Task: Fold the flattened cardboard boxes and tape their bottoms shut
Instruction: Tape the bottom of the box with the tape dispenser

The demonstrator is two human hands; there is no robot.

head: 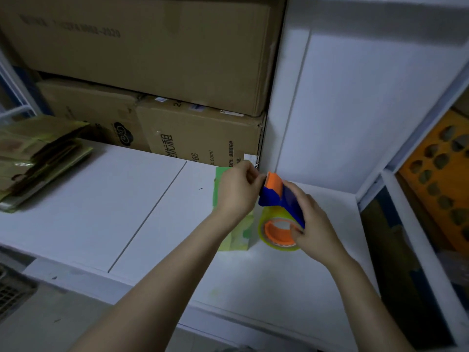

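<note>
A blue and orange tape dispenser [280,196] with a roll of clear yellowish tape [269,231] hangs just above the white table [101,199]. My right hand [312,222] grips the dispenser at the roll's orange core. My left hand [237,190] pinches at the dispenser's orange top end; the tape end itself is too small to make out. Under both hands lies a green flattened box [239,236], partly hidden. A stack of flattened greenish-brown boxes [38,153] lies at the table's far left.
Large brown cartons [157,54] are stacked at the back against the wall. A white partition [355,110] closes the right side. Beyond it an orange tray with round holes [439,174] leans. A grey grid crate [12,288] sits at the lower left.
</note>
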